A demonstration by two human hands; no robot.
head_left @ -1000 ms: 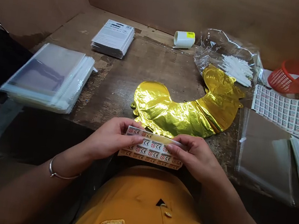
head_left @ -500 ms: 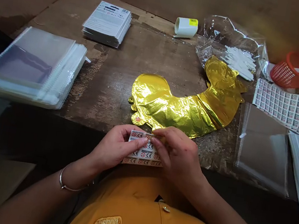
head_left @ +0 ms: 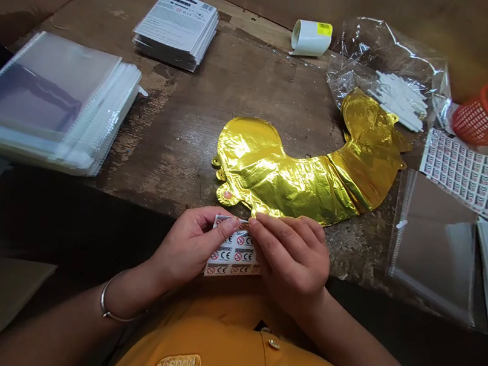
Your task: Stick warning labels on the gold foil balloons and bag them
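— What's different on your feed?
— The right hand (head_left: pixel 292 257) has come in across the sticker sheet (head_left: pixel 233 258). A second ago I had it at the right end; now its fingertips gather just beside the left thumb, at the top row.
— And the hold?
— I see the left hand (head_left: pixel 190 239) pinching the sheet's left part, thumb on top. Whether the right grips anything, I can't tell; its own fingers block my view.
— Meaning?
— I'd judge the work has narrowed from steadying the sheet to fine fingertip work on that row. Just beyond the grip, the gold foil shape (head_left: pixel 290 181) lies on the worktable (head_left: pixel 189 120); well off to the grip's left, clear bags (head_left: pixel 46 92) are stacked.
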